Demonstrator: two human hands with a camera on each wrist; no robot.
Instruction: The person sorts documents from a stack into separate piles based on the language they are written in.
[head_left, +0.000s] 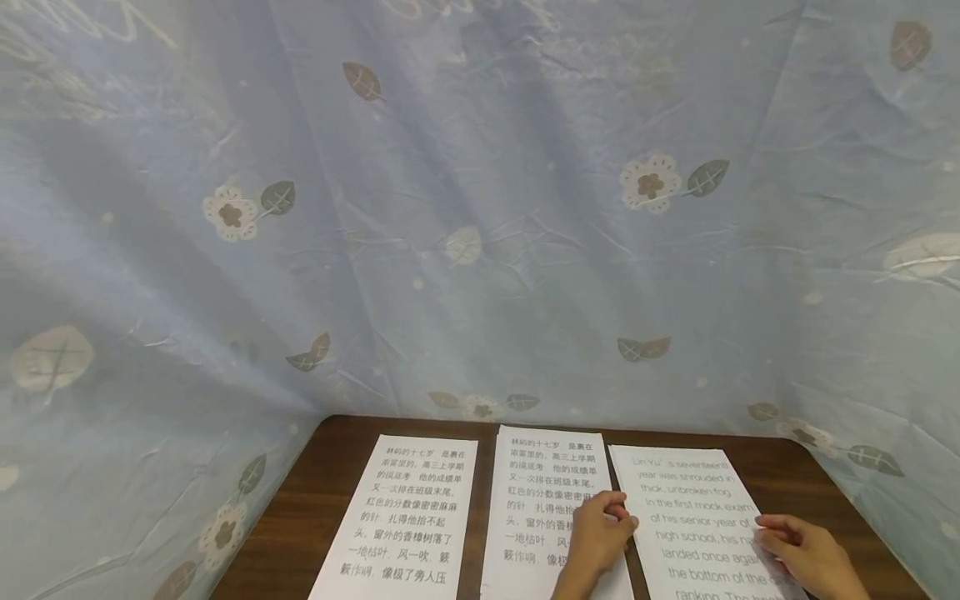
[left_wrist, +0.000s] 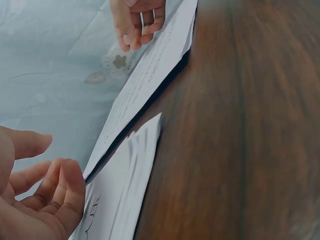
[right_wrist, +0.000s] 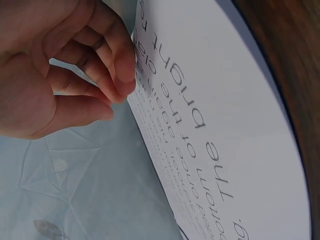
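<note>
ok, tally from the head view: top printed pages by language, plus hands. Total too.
Chinese pages: 2 (left page, middle page)
English pages: 1 (right page)
Hands: 2 (left hand, right hand)
Total: 5

2 bare hands (head_left: 600, 533); bare wrists (head_left: 576, 582)
</note>
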